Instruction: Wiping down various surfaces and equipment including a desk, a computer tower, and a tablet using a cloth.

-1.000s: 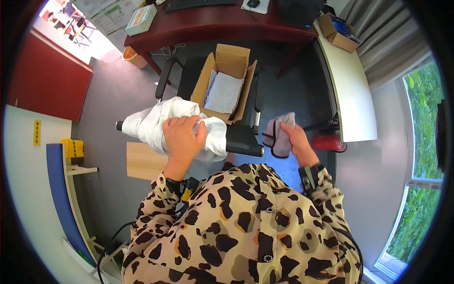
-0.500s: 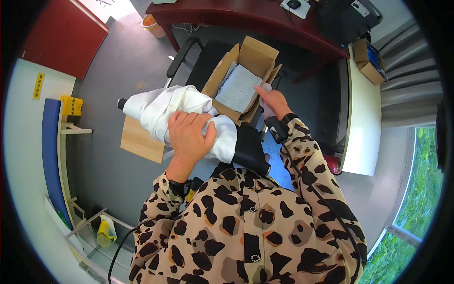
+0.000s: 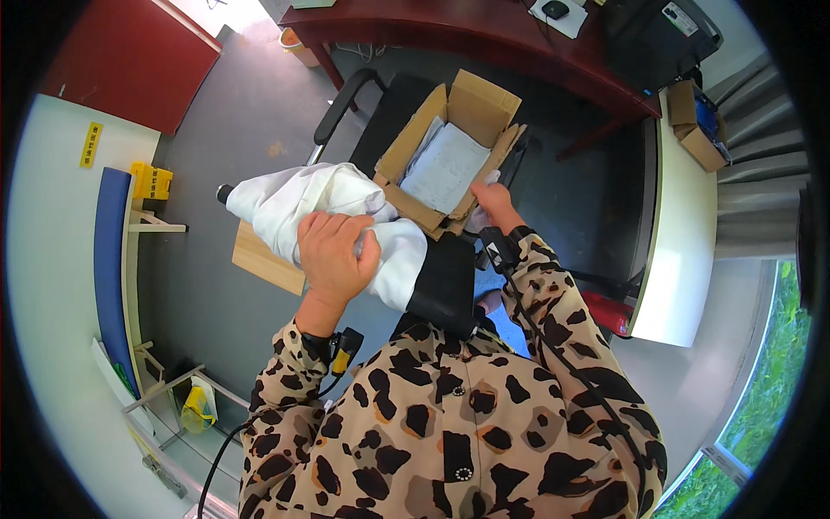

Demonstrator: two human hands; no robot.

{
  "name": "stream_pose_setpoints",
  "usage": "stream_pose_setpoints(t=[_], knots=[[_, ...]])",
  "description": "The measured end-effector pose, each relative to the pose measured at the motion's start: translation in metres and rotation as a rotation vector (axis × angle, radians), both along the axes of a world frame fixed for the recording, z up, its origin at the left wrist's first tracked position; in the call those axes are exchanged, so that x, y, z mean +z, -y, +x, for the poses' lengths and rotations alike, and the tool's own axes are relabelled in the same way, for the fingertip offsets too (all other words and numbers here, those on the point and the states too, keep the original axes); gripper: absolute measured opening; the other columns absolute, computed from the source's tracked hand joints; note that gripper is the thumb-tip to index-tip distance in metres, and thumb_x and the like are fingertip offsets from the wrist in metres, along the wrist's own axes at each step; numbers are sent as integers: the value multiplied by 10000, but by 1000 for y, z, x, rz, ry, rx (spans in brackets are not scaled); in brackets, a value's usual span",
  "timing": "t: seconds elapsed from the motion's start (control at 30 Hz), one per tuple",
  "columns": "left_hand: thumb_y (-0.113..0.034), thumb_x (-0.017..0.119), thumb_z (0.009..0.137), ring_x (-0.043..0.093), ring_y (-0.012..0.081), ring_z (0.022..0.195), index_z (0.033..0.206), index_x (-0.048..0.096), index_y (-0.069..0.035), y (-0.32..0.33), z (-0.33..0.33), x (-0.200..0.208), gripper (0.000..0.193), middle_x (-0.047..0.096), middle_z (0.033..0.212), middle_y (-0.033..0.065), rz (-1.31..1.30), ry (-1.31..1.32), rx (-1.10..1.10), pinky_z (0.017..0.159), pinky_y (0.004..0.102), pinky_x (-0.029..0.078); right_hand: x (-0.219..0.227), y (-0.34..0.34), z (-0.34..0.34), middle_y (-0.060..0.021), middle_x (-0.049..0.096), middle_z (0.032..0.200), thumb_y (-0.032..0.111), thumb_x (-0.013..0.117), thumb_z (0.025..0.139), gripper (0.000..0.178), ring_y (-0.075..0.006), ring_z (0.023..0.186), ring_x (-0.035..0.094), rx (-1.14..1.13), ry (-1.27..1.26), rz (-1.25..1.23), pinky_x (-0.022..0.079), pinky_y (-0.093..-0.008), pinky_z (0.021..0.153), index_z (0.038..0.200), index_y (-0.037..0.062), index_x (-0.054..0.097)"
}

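Note:
A bunched white cloth (image 3: 285, 203) is wrapped over a long black padded thing (image 3: 443, 281), whose two ends stick out. Across the cloth lies my left hand (image 3: 333, 259), its fingers curled down onto the folds and the thumb apart. At the right side of an open cardboard box (image 3: 406, 203), my right hand (image 3: 494, 204) is closed on something pale and soft-looking, partly hidden, whose kind I cannot tell. Inside the box lies a stack of white papers (image 3: 445, 164). Black cabled devices are strapped at both wrists.
The box rests on a black chair with an armrest (image 3: 341, 108). Beyond stands a dark red desk (image 3: 432, 26). A wooden board (image 3: 259, 259) shows below the cloth. A white cabinet (image 3: 683, 259) stands right; a blue-topped bench (image 3: 112, 268) and metal frame (image 3: 164, 402) are left.
My right hand has come slightly nearer me along the box's right side, and the pale thing shows less. My left hand stays on the white cloth. The whole view has shifted a little.

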State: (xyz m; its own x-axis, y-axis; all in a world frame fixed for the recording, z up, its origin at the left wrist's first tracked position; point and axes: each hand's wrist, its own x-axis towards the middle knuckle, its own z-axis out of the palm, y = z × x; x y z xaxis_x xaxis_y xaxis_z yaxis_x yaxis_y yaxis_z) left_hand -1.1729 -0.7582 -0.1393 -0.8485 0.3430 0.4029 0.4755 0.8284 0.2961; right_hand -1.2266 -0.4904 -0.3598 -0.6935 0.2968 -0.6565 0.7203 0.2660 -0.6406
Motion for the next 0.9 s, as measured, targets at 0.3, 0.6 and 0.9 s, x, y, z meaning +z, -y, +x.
stream_pose_setpoints(t=[0.3,0.6,0.9], knots=[[-159,606,704,532,238,678,766,648,-106,3,2,0,91,590,688,32,-20,0,-8,758,351,382,45,-20,-14,-133,657,804,189,661,732,295,-219,720,614,-209,-258,-256,465,-324,637,845,-83,641],[-160,612,709,530,238,656,748,647,-102,3,4,0,78,599,670,37,3,-45,-17,739,350,379,146,-61,-11,-128,632,991,129,617,778,307,-248,905,605,-441,-419,-784,478,-350,832,1034,-37,583],[-165,615,710,530,231,646,730,644,-106,3,7,-6,70,587,652,26,34,-80,-11,736,345,384,238,-109,-8,-121,635,971,98,625,778,291,-239,885,618,-442,-739,-757,503,-336,809,1035,-31,575]])
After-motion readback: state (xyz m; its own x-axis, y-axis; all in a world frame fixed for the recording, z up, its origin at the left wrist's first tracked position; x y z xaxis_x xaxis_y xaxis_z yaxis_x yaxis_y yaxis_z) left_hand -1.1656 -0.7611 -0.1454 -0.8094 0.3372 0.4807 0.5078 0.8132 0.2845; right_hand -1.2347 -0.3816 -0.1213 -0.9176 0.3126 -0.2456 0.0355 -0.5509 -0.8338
